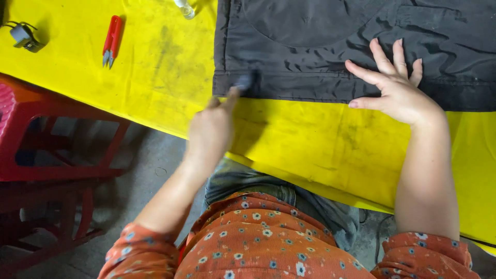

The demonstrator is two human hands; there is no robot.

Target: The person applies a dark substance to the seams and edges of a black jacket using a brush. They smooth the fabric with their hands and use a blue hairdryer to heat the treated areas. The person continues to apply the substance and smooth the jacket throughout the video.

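Off to the side, a pair of red-handled thread snips (111, 41) is lying on the smudged yellow tabletop (320, 150), blades pointing toward the near edge. A small grey plug-like gadget with wires (23, 36) is sitting in the far left corner. A clear little bottle (185, 8) is poking in at the top edge. A red plastic stool (49, 155) is standing on the grey concrete floor (150, 165), left of the tabletop.

The left hand (211, 129) is motion-blurred; the dark garment (330, 46) runs off the top edge.

Yellow table (320, 144), dark garment (330, 46), red snips (111, 40), small device (23, 36)
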